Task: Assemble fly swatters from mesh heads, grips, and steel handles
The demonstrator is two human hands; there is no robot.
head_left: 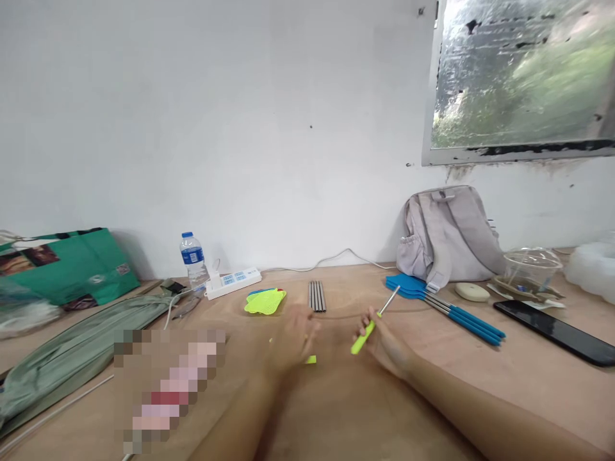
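My right hand [377, 336] is closed round a yellow-green handle [364, 337] with a thin metal rod [389, 300] sticking out of its upper end, tilted up to the right. My left hand [295, 336] is smeared by motion low over the table, so its fingers cannot be made out. Just by it lies a small yellow-green piece [311, 360], partly hidden by the hand. Several metal tubes [317, 296] lie side by side beyond my hands. To their left are yellow-green mesh fly swatter heads [266, 301] in a pile, with a bit of blue and red underneath.
Blue fly swatters [451, 310] with metal shafts lie at the right, near a black phone-like slab [557, 331] and a cream case [471, 292]. Behind stands a grey backpack [449, 234]. At the left are a water bottle [193, 259], a power strip [234, 282] and a green bag [91, 266].
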